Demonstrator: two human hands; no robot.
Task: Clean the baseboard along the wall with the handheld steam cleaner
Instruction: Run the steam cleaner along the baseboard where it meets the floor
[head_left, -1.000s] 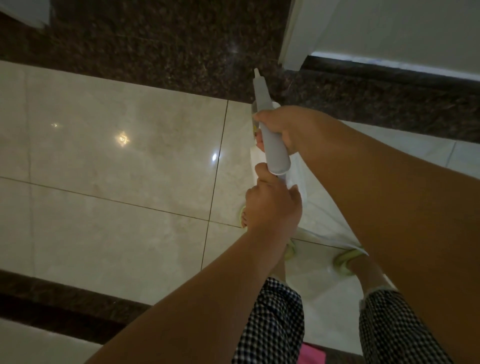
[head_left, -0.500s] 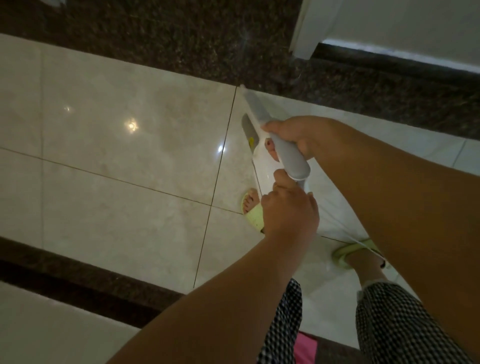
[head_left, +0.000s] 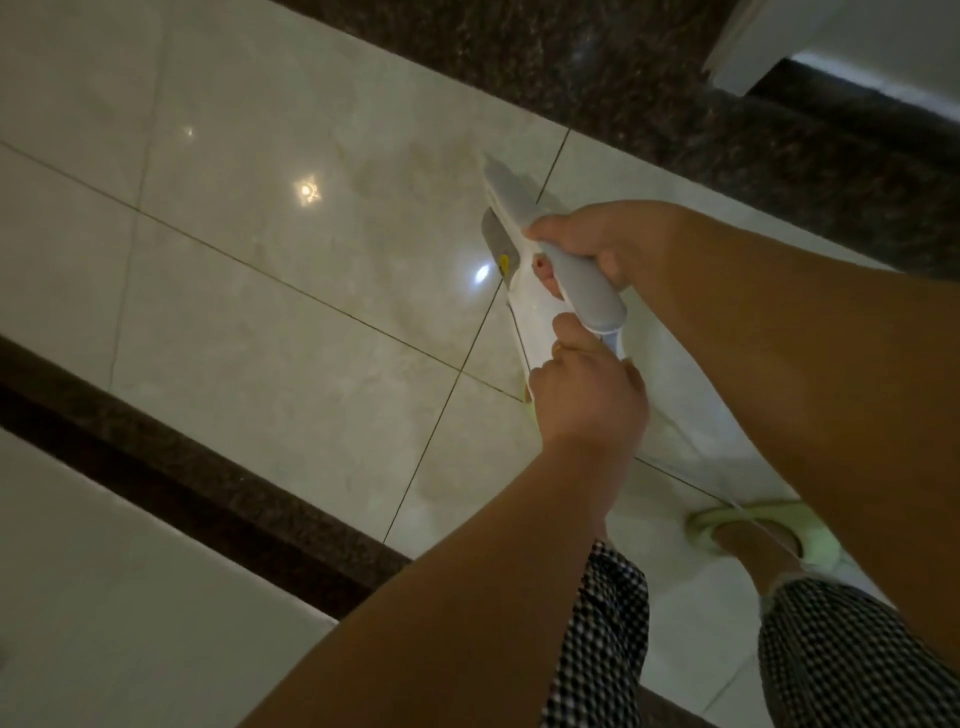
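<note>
The handheld steam cleaner (head_left: 511, 218) is white with a grey handle, and its nozzle points up and to the left above the pale floor tiles. My right hand (head_left: 592, 244) grips the handle from the right. Just below it, my left hand (head_left: 587, 400) is curled round the cleaner's rear end, and what its fingers hold exactly is hidden. A dark speckled baseboard (head_left: 182, 478) runs diagonally along the white wall (head_left: 104, 582) at the lower left, well apart from the nozzle.
A thin white cord (head_left: 691, 447) trails from the cleaner toward my right foot in a pale green slipper (head_left: 748, 514). A dark granite band (head_left: 571, 62) crosses the top, with a white door frame (head_left: 737, 47) at the upper right. Checked trouser legs fill the bottom.
The view has swung left, bringing the lower-left baseboard and wall closer. The cleaner's nozzle has tipped from pointing at the far granite band toward the left. Both hands keep their grip.
</note>
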